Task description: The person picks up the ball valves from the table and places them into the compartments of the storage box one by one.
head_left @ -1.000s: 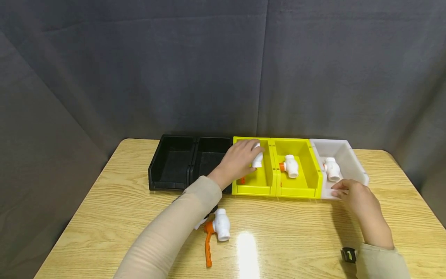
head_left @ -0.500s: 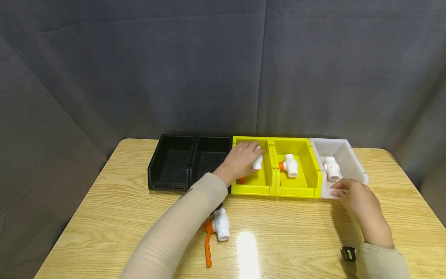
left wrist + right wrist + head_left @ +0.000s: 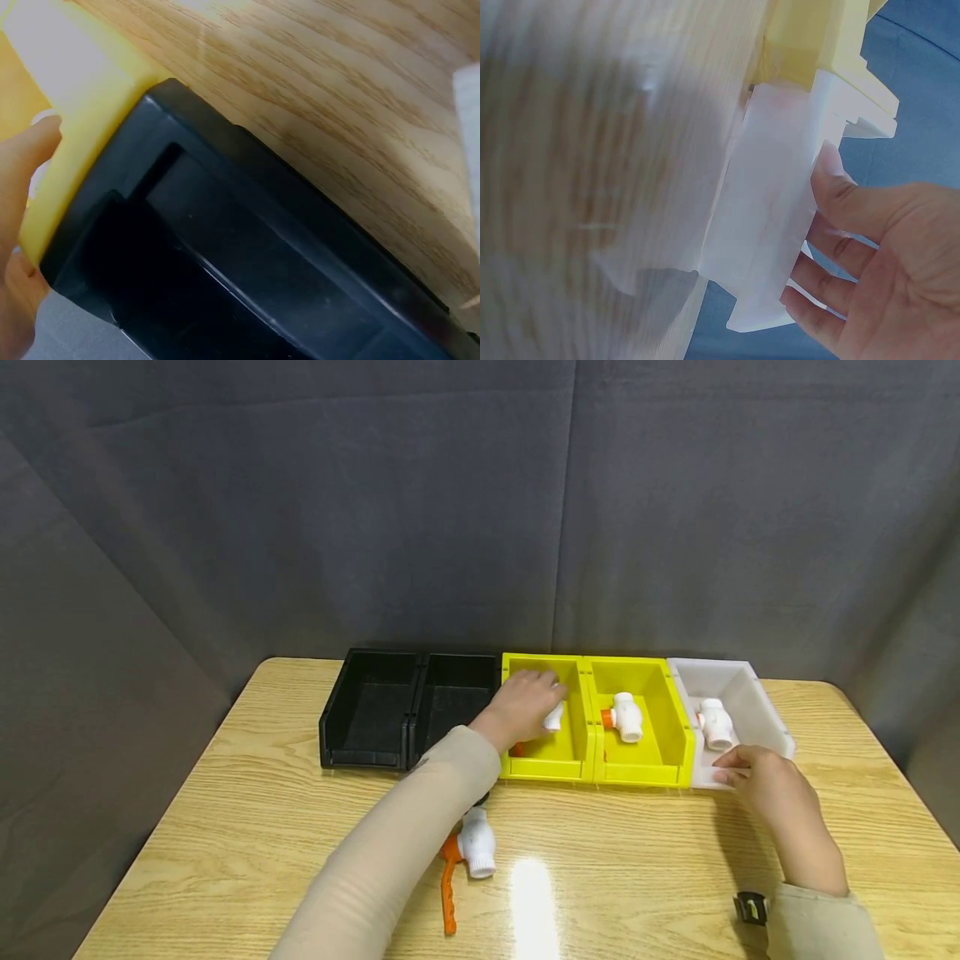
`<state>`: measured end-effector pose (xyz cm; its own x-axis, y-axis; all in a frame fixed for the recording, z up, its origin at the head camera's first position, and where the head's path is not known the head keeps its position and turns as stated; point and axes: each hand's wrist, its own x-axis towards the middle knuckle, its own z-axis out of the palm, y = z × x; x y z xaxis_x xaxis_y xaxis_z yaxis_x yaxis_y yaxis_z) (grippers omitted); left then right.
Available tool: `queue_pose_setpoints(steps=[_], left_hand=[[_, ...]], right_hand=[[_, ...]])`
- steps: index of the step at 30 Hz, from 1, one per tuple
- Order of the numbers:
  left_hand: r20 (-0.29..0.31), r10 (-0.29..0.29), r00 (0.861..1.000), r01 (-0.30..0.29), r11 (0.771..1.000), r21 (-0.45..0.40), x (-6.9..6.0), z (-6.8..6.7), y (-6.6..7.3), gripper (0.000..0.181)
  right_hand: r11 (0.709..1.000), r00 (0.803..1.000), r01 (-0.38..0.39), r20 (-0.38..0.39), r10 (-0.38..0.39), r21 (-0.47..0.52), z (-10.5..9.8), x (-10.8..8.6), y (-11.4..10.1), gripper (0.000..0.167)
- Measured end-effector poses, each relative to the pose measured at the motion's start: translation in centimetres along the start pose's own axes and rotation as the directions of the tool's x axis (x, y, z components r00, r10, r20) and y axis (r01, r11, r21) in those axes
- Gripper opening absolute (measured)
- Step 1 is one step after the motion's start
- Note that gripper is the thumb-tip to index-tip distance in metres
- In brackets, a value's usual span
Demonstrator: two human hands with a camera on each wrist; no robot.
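My left grip (image 3: 522,703) is down inside the left yellow bin (image 3: 547,769), fingers curled over a white valve (image 3: 553,719) and mostly closed on it; my hand covers much of the valve, and I cannot tell how my thumb sits against it. The valve's ribbed end shows just past my fingers, and a bit of orange (image 3: 518,750) peeks out below my palm. My right grip (image 3: 772,785) is loose and part-open, thumb and fingertips resting at the front lip of the white bin (image 3: 759,706), with nothing clasped in the palm. Just behind those fingers, inside that bin, lies another valve (image 3: 717,727), white with a little orange at its left side. Between my hands stands the right yellow bin (image 3: 642,775), holding a third valve (image 3: 627,718) whose orange part points left. To the left of the yellow pair, two black bins (image 3: 369,757) complete the row, side by side. Nearer me, just beside my left sleeve (image 3: 390,852), a fourth valve (image 3: 477,845) lies on the worktop (image 3: 622,835), its orange handle (image 3: 447,897) pointing towards me. A dark grey curtain (image 3: 420,510) hangs behind everything.
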<state>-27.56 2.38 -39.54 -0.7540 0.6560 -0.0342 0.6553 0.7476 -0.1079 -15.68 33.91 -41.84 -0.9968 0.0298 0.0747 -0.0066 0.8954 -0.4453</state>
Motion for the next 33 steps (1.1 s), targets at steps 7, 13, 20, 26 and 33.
queue_pose_setpoints(steps=[7, 13, 20, 26, 33], left_hand=[[0.042, -0.001, 0.999, -0.001, 0.999, 0.043, 0.3, 0.1, 0.3, 0.059], [0.086, 0.005, 0.996, -0.012, 0.996, 0.087, 0.7, 0.3, 0.6, 0.053], [0.140, 0.052, 0.989, -0.065, 0.994, 0.092, 0.7, 0.3, 1.0, 0.048], [0.146, 0.061, 0.987, -0.068, 0.997, 0.044, 0.5, 0.0, 1.2, 0.049], [0.151, 0.051, 0.987, -0.054, 0.998, 0.018, 0.2, 0.0, 1.3, 0.049]], right_hand=[[1.000, 1.000, 0.009, -0.016, -0.009, -0.008, 0.1, 0.0, -0.1, 0.012], [1.000, 1.000, 0.001, -0.010, -0.001, -0.005, 0.0, 0.1, -0.2, 0.012], [1.000, 1.000, 0.002, -0.005, -0.002, -0.005, 0.0, 0.1, -0.2, 0.012], [1.000, 1.000, -0.002, -0.011, 0.002, -0.011, -0.1, -0.1, -0.2, 0.011], [1.000, 1.000, -0.003, -0.007, 0.003, -0.014, -0.1, -0.1, -0.2, 0.012]])
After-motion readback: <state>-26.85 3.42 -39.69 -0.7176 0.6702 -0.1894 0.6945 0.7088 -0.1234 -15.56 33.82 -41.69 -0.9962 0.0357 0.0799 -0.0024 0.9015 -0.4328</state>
